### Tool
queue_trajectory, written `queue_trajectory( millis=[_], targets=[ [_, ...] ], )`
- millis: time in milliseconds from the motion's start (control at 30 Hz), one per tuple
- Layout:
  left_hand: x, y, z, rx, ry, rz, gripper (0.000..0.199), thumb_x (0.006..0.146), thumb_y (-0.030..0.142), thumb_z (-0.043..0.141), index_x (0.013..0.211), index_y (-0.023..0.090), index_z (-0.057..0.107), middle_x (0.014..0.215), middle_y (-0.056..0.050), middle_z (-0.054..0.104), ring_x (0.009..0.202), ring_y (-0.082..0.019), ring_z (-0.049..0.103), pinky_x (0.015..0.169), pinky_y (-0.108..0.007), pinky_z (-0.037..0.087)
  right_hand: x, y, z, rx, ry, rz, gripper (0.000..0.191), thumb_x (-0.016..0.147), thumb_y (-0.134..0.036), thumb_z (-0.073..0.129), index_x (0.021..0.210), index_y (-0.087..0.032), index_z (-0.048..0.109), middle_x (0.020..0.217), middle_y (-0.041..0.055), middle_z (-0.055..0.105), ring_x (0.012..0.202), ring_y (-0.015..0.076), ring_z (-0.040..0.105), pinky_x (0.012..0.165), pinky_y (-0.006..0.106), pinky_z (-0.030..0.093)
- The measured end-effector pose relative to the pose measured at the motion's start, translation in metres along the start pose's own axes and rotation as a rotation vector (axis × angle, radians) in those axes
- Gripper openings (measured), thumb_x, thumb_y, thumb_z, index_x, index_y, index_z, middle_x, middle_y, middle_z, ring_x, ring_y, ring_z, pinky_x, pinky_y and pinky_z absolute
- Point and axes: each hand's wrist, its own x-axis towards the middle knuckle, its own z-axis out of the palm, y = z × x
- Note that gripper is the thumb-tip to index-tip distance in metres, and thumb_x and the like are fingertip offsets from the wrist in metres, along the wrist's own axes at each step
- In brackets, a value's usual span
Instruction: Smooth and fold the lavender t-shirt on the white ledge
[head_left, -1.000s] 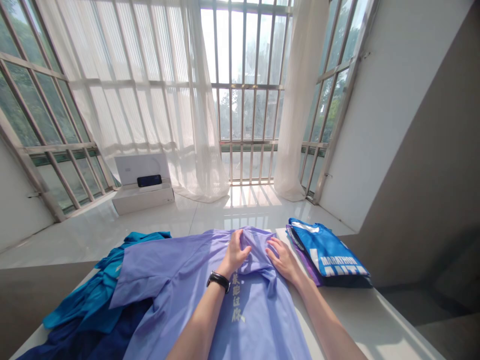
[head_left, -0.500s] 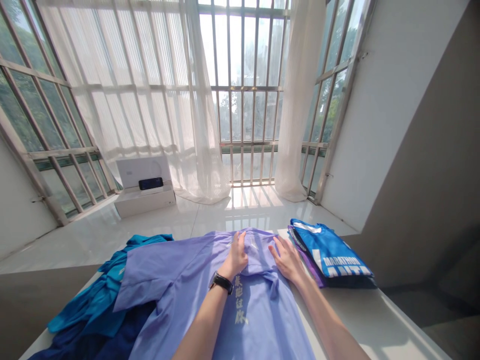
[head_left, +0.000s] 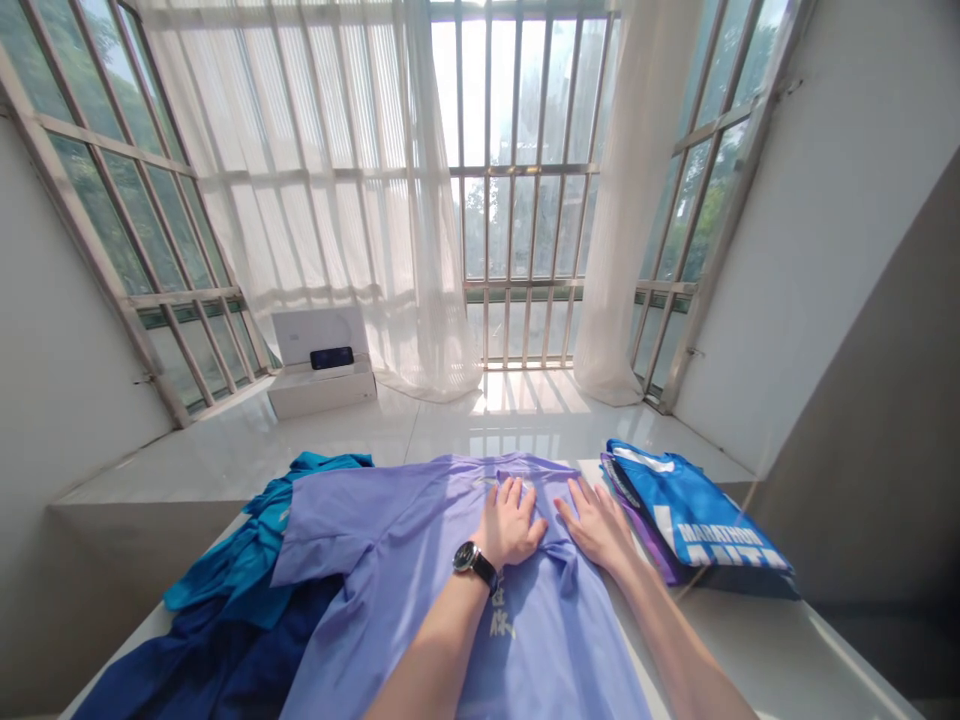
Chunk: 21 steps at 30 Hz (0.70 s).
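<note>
A lavender T-shirt [head_left: 420,560] lies spread over the white table, its left sleeve flat and its right side folded inward. My left hand [head_left: 510,522], with a black-strapped watch [head_left: 474,562] on its wrist, rests palm down near the collar, fingers stretched out. It partly covers the printed characters [head_left: 501,622] down the shirt's middle. Beside it my right hand [head_left: 596,522] lies on the folded right part of the shirt, fingers spread. Neither hand grasps the cloth.
Folded shirts, a blue one [head_left: 697,510] on top, are stacked at right. Teal [head_left: 247,565] and navy [head_left: 217,650] garments lie heaped at left. A white box [head_left: 322,388] with a dark phone [head_left: 331,357] stands on the sill. Sheer curtains [head_left: 427,300] hang before the barred window.
My left hand has turned from an edgewise pose to lying flat on the shirt. My right hand stays on the folded side. The view has shifted to the left.
</note>
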Motion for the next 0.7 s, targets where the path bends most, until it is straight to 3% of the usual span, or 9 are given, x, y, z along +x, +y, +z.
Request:
queue_trajectory(
  millis=[100,300,433,600,700],
  targets=[
    [0.003,-0.005,-0.007,-0.004,-0.012,-0.006,0.065,0.091,0.046,0.062,0.148,0.017,0.051,0.157,-0.02,0.043,0.149,-0.042,0.03,0.122,-0.062,0.023,0.002,0.001,-0.004,0.033,0.012,-0.019,0.058,0.093,-0.054,0.044,0.134,-0.018,0.063,0.148,0.0211,0.056,0.141,0.0447,0.044,0.112,0.069,0.034],
    [0.007,0.0,-0.01,0.016,0.055,0.032,0.055,0.097,0.039,0.056,0.149,0.021,0.05,0.154,-0.016,0.048,0.15,-0.036,0.032,0.123,-0.059,0.022,0.001,-0.004,-0.013,0.147,0.009,-0.203,0.049,0.099,-0.046,0.035,0.131,-0.023,0.065,0.144,0.0141,0.06,0.136,0.0297,0.054,0.117,0.044,0.041],
    [0.003,0.002,-0.006,0.034,0.032,0.057,0.053,0.098,0.035,0.052,0.148,0.018,0.051,0.153,-0.018,0.049,0.148,-0.039,0.035,0.122,-0.059,0.023,-0.003,-0.005,-0.003,0.148,-0.055,-0.25,0.049,0.094,-0.045,0.046,0.13,-0.019,0.066,0.143,0.0158,0.062,0.134,0.0305,0.057,0.115,0.048,0.044],
    [-0.001,-0.005,-0.005,0.037,0.01,0.048,0.052,0.097,0.04,0.053,0.146,0.022,0.054,0.153,-0.015,0.05,0.147,-0.041,0.034,0.121,-0.063,0.024,-0.004,0.0,0.01,0.086,-0.103,-0.186,0.058,0.09,-0.051,0.053,0.136,-0.017,0.063,0.152,0.0191,0.053,0.144,0.0393,0.044,0.117,0.061,0.037],
    [-0.002,-0.005,-0.008,0.041,0.016,0.026,0.052,0.095,0.04,0.055,0.144,0.022,0.057,0.152,-0.015,0.051,0.147,-0.044,0.033,0.121,-0.064,0.025,-0.003,0.003,0.013,0.054,-0.104,-0.152,0.063,0.09,-0.054,0.053,0.139,-0.015,0.06,0.155,0.0206,0.049,0.145,0.041,0.041,0.117,0.062,0.035]
  ],
)
